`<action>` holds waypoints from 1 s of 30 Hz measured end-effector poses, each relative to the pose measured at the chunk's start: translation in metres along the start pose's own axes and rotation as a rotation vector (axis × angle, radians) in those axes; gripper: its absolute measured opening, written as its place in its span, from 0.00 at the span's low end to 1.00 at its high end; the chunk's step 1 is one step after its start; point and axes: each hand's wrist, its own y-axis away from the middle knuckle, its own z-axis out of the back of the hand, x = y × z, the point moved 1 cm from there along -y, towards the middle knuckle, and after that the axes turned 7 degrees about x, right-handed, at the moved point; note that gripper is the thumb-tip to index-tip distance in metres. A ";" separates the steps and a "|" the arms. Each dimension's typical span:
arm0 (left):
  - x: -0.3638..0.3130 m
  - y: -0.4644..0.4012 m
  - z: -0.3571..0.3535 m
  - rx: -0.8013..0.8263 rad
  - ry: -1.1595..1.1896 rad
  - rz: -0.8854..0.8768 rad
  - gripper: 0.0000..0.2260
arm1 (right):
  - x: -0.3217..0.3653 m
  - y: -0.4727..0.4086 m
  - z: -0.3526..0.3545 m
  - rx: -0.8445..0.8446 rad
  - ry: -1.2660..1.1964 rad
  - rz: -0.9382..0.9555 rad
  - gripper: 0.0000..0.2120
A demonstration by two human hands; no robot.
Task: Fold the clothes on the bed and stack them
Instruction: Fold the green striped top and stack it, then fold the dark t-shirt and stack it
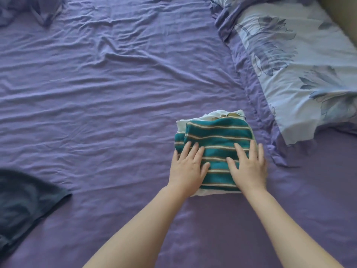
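The folded striped top (216,136) is pressed flat onto the white garment (210,114) by the left hand (186,168) and right hand (248,167), fingers spread and gripping nothing, seemingly so the stack is squared.

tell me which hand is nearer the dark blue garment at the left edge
Left. The left hand presses the striped stack's left side, nearer the dark blue garment; the right hand presses its right side.

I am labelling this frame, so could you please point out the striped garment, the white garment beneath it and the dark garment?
Teal striped garment (216,135), head view, upper folded panel.
White garment (214,114), head view, far edge showing.
Dark blue garment (25,202), head view, middle, unfolded.
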 end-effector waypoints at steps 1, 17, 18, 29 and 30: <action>0.002 0.010 0.002 -0.023 0.040 -0.011 0.26 | 0.007 0.008 0.000 -0.051 -0.041 0.024 0.22; 0.235 0.231 0.029 -0.198 0.304 0.561 0.23 | 0.249 0.134 -0.083 0.134 -0.232 0.487 0.18; 0.254 0.248 0.031 -0.206 0.300 0.593 0.23 | 0.266 0.142 -0.091 0.167 -0.226 0.503 0.19; 0.424 0.380 0.041 -0.274 0.400 0.855 0.21 | 0.448 0.203 -0.171 0.238 -0.121 0.795 0.16; 0.433 0.382 0.039 -0.278 0.407 0.856 0.21 | 0.460 0.207 -0.179 0.247 -0.107 0.812 0.16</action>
